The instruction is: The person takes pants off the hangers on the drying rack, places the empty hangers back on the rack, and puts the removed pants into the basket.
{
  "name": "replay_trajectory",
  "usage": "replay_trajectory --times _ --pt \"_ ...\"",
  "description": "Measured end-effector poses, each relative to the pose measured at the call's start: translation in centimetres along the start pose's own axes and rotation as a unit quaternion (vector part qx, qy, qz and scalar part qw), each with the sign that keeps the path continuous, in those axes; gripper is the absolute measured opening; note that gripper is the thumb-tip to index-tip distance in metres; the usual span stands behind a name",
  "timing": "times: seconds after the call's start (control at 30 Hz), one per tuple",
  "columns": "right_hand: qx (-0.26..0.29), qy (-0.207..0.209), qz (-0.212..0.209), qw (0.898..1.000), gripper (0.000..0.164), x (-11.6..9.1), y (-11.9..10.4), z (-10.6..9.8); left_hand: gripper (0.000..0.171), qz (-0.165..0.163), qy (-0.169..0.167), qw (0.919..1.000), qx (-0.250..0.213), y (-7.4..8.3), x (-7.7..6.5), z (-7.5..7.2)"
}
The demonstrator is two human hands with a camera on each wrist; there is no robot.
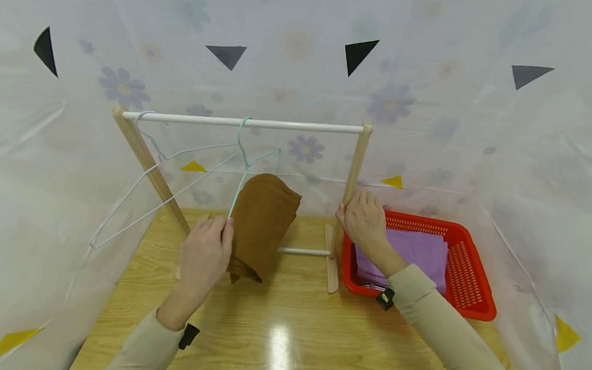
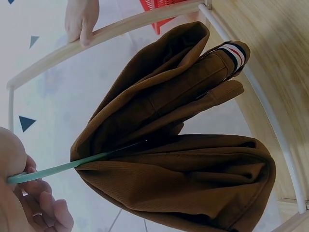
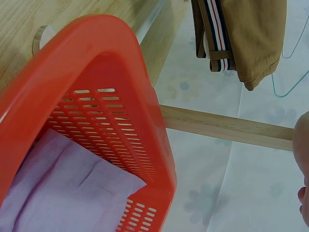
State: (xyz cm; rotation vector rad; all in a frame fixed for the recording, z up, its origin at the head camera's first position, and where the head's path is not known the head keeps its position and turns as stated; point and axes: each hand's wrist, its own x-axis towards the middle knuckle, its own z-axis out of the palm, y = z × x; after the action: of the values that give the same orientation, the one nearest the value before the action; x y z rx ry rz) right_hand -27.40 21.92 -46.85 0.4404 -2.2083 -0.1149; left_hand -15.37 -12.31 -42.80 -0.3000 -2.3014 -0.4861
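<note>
My left hand pinches the side of a mint-green wire hanger, whose hook sits over the white top bar of a wooden rack. Folded brown trousers hang over this hanger, and a striped navy, white and red band shows on them in the left wrist view. On the other side, my right hand grips the right wooden post of the rack, thumb and fingers around it.
A white hanger without clothing hangs at the rack's left end. Right of the rack, a red plastic basket holds folded lilac cloth. Everything stands on a wood-grain table, with pale floral sheeting behind and beside it.
</note>
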Motion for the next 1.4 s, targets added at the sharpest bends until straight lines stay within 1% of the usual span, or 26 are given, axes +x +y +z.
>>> replay_trajectory --times 0.37,0.67,0.83,0.97,1.27,1.4 --pt "-0.002 0.003 0.002 1.000 0.037 0.04 -0.07 0.04 0.036 0.011 0.045 0.9989 -0.001 -0.13 0.06 -0.01" --pt "-0.010 -0.004 0.002 1.000 0.039 0.03 -0.08 -0.02 0.037 0.003 0.042 0.9991 -0.004 0.06 0.16 -0.26" --pt "-0.012 0.000 0.000 1.000 0.038 0.00 -0.06 -0.04 0.034 0.009 0.051 0.9987 -0.003 0.11 0.17 -0.36" --pt "-0.009 0.006 0.001 1.000 0.038 -0.06 -0.03 0.01 0.031 0.013 0.059 0.9981 0.000 0.12 0.23 -0.38" --pt "0.001 0.005 0.008 1.000 0.038 -0.12 -0.07 0.05 0.028 0.012 0.060 0.9981 0.000 0.35 0.54 -0.56" --pt "0.007 0.013 0.008 1.000 0.036 -0.13 -0.11 0.12 0.028 0.011 0.060 0.9981 -0.002 0.46 0.58 -0.58"
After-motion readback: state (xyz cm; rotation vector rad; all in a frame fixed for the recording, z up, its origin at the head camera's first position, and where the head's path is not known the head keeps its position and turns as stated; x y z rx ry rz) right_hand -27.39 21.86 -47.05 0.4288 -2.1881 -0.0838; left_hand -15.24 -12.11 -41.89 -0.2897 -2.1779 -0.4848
